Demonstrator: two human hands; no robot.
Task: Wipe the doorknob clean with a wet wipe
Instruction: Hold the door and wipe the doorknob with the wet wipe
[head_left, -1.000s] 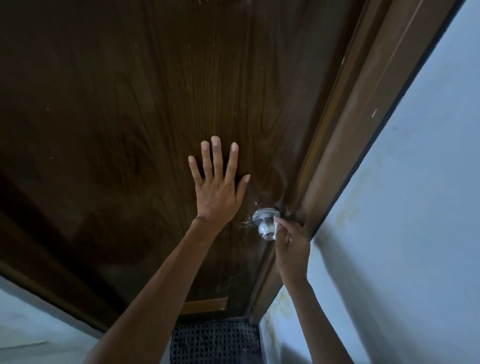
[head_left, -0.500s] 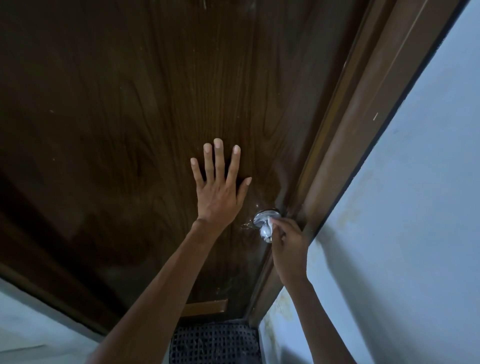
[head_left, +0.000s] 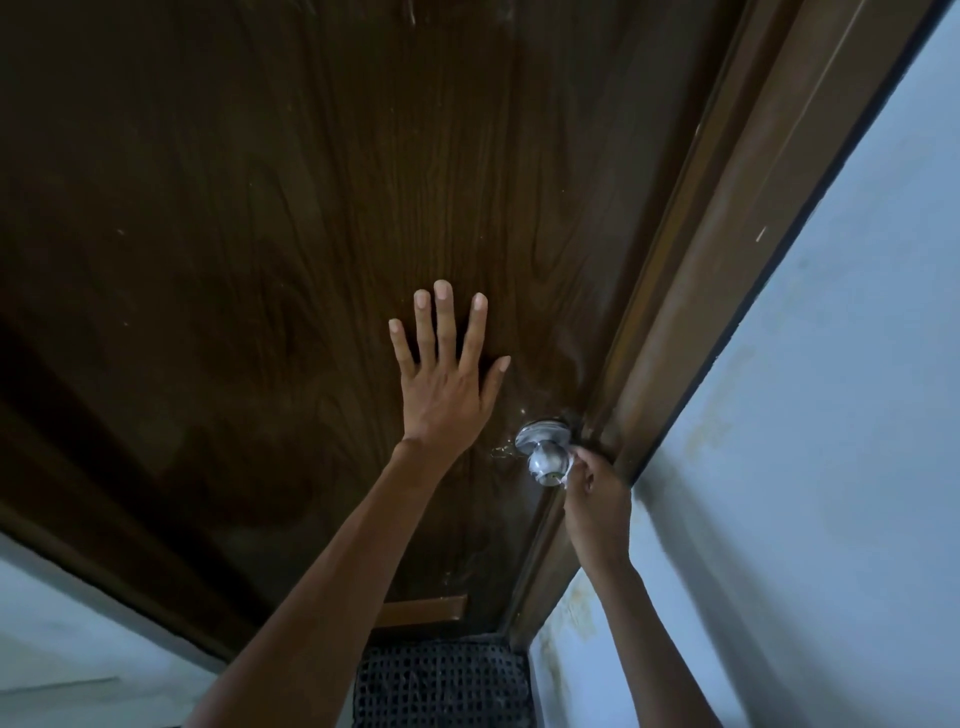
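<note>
A round silver doorknob (head_left: 544, 457) sticks out of a dark brown wooden door (head_left: 291, 208) near its right edge. My right hand (head_left: 597, 499) is closed at the knob's right side, its fingers pinching a small white wet wipe (head_left: 567, 466) against the metal; most of the wipe is hidden inside the fingers. My left hand (head_left: 447, 379) lies flat on the door panel with fingers spread, just left of and above the knob, holding nothing.
A brown door frame (head_left: 727, 260) runs along the door's right edge, with a pale blue wall (head_left: 831, 467) beyond it. A dark perforated mat (head_left: 441, 680) lies on the floor at the door's foot. A lighter wooden strip (head_left: 421, 610) sits at the door's bottom.
My right hand has slid from over the front of the knob to its right side, uncovering the round knob face. My left hand stays flat on the door.
</note>
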